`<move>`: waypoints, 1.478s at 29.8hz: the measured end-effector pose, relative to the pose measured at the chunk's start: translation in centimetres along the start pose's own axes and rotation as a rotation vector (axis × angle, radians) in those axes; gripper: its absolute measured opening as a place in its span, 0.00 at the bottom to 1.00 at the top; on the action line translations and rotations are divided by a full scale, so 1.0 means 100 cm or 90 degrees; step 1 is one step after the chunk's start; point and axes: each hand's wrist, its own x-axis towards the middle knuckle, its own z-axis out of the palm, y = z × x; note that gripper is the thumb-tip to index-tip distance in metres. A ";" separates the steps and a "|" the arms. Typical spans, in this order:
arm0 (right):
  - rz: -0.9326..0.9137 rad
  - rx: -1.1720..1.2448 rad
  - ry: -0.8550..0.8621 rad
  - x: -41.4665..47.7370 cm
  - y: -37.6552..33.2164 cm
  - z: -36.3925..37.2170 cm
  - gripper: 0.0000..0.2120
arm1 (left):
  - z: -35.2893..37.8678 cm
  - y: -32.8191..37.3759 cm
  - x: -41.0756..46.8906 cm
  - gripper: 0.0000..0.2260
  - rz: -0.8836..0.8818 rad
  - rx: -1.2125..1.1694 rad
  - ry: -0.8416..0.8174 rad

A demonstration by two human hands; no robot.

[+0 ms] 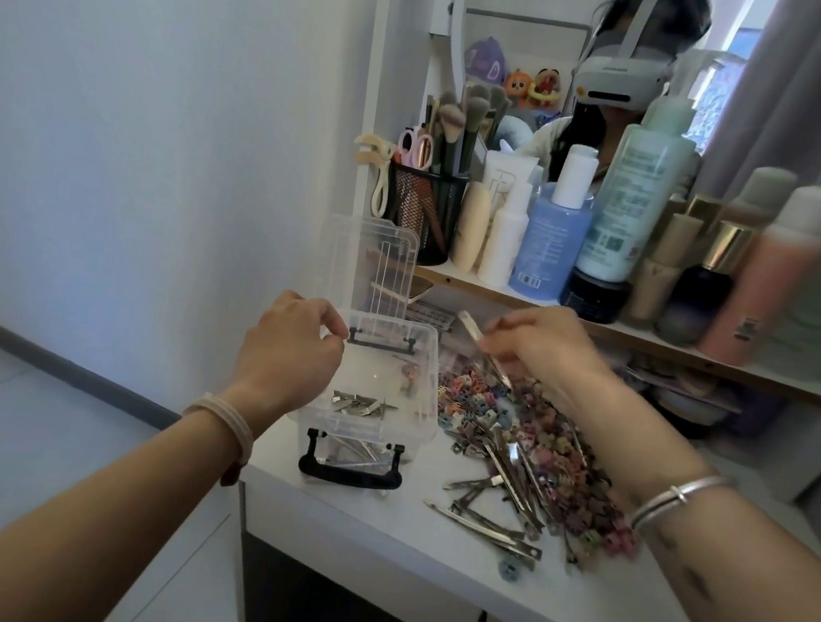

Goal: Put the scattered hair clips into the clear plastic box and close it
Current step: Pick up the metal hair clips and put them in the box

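Nearest, silver metal clips (509, 457) are lying loose on the tabletop (371, 528), below the right fingers (502, 328) and beside a heap of small coloured clips (580, 466). The right hand (543, 348) is pinching one long clip (483, 344), tilted above the heap. Left of those fingers the clear plastic box (431, 396) is standing open with its lid (378, 265) upright and a few clips inside. The left hand (289, 353) is hovering over the box's left rim with its fingers curled; I cannot tell whether they are gripping anything. Beyond the fingers, bottles (551, 240) are crowding a shelf (652, 343).

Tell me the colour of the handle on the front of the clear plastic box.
The handle is black, best seen in the head view.
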 end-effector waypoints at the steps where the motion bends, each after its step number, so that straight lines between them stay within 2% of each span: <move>1: -0.002 0.078 -0.057 -0.005 -0.011 0.005 0.06 | 0.000 0.000 0.000 0.09 -0.001 0.000 -0.001; 2: -0.009 0.104 -0.112 -0.010 -0.019 0.011 0.07 | 0.000 0.000 0.000 0.09 -0.002 0.000 -0.001; 5: -0.045 0.038 -0.251 -0.018 -0.030 0.028 0.05 | -0.001 0.002 0.000 0.08 -0.004 -0.003 0.006; 7: -0.062 0.034 -0.284 -0.017 -0.031 0.029 0.04 | -0.002 0.002 -0.001 0.07 -0.004 -0.004 0.012; 10: -0.066 0.031 -0.217 -0.010 -0.024 0.018 0.05 | -0.004 0.002 -0.001 0.06 0.002 -0.009 0.012; 14: -0.096 -0.294 -0.075 0.008 0.012 0.014 0.06 | -0.007 -0.002 0.002 0.06 -0.001 -0.010 0.024; 18: -0.072 -0.498 -0.051 0.028 0.051 0.026 0.08 | -0.007 -0.008 0.005 0.07 -0.008 0.001 0.037; 28: -0.050 -0.582 -0.067 0.045 0.057 0.034 0.11 | -0.005 -0.008 0.006 0.09 -0.016 0.005 0.029; 31: -0.060 -0.594 -0.049 0.040 0.054 0.037 0.07 | -0.006 -0.008 0.005 0.09 -0.015 0.011 0.023; 33: -0.052 -0.582 -0.049 0.034 0.049 0.036 0.06 | -0.006 -0.009 0.005 0.09 -0.016 0.013 0.021; 36: -0.036 -0.493 -0.020 0.028 0.038 0.027 0.15 | -0.007 -0.008 0.004 0.09 -0.015 0.014 0.017; 39: -0.067 -0.303 0.011 0.019 0.016 0.016 0.12 | -0.007 -0.007 0.004 0.09 -0.016 0.009 0.017; 42: -0.105 -0.094 -0.100 0.001 -0.012 0.018 0.07 | -0.006 -0.007 0.004 0.09 -0.017 0.005 0.016; 44: -0.131 -0.079 -0.169 -0.006 -0.022 0.023 0.05 | -0.006 -0.007 0.005 0.09 -0.017 0.004 0.018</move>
